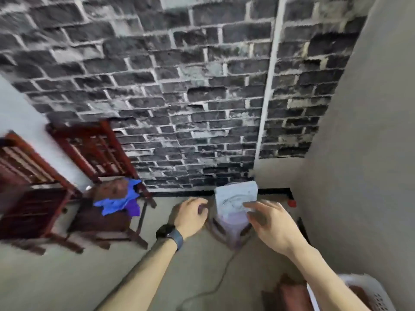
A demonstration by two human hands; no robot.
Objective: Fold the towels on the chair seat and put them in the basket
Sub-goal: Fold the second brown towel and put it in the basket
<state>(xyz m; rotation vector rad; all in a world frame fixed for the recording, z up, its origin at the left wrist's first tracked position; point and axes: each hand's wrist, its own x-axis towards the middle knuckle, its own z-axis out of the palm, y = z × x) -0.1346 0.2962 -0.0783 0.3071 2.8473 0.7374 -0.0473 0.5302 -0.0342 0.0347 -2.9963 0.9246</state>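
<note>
At the lower right corner of the frame a white basket (372,297) is seen, with something brown inside it. Both forearms are stretched forward from the bottom edge. The left hand (190,217), with a dark watch (170,234) at its wrist, is held with fingers loosely curled, and nothing is seen in it. The right hand (271,223) is spread with relaxed fingers just before a white appliance (235,198) on the floor; whether it is touched cannot be told through the blur. Left of centre, blue, purple and brown towels (114,202) are heaped unfolded on the seat of a dark wooden chair (96,221). Behind everything a dark brick wall (179,86) is seen.
</note>
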